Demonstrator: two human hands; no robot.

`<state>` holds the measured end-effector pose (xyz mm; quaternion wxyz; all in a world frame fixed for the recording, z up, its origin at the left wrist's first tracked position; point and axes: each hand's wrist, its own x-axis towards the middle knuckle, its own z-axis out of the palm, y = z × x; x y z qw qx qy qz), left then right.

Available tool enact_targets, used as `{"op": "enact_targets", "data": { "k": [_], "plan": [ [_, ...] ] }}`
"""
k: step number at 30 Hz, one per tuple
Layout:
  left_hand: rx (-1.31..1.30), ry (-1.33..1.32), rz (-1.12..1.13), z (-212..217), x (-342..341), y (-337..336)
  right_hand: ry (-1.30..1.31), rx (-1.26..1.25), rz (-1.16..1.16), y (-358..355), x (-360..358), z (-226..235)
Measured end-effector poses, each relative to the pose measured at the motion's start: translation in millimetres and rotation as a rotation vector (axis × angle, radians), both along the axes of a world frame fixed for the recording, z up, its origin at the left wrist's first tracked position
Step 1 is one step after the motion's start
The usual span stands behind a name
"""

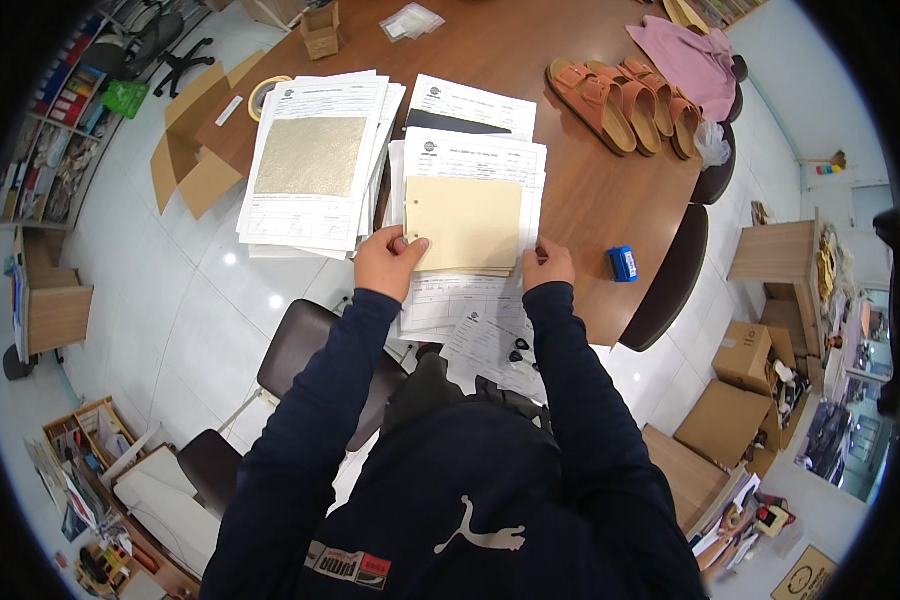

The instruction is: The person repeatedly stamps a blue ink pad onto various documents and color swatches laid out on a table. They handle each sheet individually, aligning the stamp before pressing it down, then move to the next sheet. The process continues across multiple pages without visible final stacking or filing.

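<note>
A cream-coloured rectangular swatch (465, 222), with small holes along its left edge, lies on a printed paper form (530, 160) at the table's near edge. My left hand (390, 262) is closed at the swatch's lower left corner, thumb on top and fingers curled beneath. At the form's right edge, my right hand (548, 266) is closed in a pinch on the paper. More sheets lie underneath, and a black piece (455, 124) shows on another form just beyond. To the left, a paper stack (300, 225) carries a mottled beige swatch (310, 157).
Orange buckled sandals (610, 110) stand at the far right, beside a pink cloth (685, 65). A blue stamp (622, 264) is near the table's right edge. Tape (261, 98) and an open cardboard box (195, 145) are at the left. Dark chairs (300, 345) surround the table.
</note>
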<state>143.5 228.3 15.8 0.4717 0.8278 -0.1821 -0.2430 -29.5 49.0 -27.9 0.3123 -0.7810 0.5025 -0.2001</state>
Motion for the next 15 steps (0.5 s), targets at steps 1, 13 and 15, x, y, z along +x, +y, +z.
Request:
{"op": "enact_targets", "data": {
  "k": [1, 13, 15],
  "plan": [
    [0.017, -0.005, 0.003, -2, 3, -4, -0.052, 0.036, -0.035, -3, 2, -1],
    [-0.488, -0.013, 0.054, 43, 38, -42, -0.752, 0.565, 0.158, -68, 31, 40],
    [-0.574, 0.041, 0.133, 45, 43, -42, -0.578, 0.141, 0.118, -90, 5, 55]
  ]
}}
